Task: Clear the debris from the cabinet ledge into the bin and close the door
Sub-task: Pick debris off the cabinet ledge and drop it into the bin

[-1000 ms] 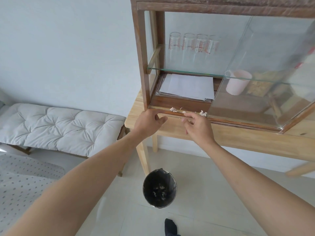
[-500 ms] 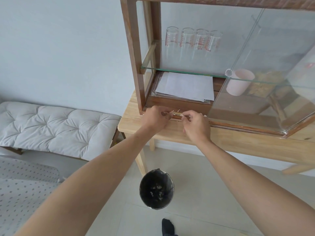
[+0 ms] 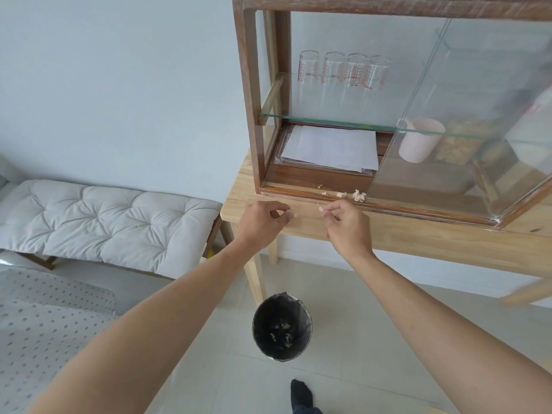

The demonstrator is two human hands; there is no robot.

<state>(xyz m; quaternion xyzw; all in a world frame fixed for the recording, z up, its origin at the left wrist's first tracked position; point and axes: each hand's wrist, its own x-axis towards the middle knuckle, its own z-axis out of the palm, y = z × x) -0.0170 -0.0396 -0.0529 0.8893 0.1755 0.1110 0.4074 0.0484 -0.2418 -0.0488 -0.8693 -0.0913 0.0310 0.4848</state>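
Pale crumpled debris [image 3: 357, 195] lies on the dark wooden cabinet ledge [image 3: 292, 191], just left of the open glass door [image 3: 466, 115]. My right hand [image 3: 348, 225] is below the ledge, pinching a small pale scrap at its fingertips. My left hand [image 3: 263, 224] is beside it, fingers pinched on a tiny scrap. Both hands are off the ledge, in front of the table edge. The black-lined bin [image 3: 281, 327] stands on the floor below my hands, with several scraps inside.
The cabinet sits on a light wooden table [image 3: 418, 237]. Inside are papers [image 3: 328, 147], a pink cup [image 3: 419, 140] and several glasses [image 3: 343, 70] on a glass shelf. A cushioned bench [image 3: 98, 222] stands at left. My socked foot [image 3: 301, 394] is near the bin.
Both hands have come down off the ledge toward me, each with a small scrap pinched. The debris that they covered on the ledge shows again.
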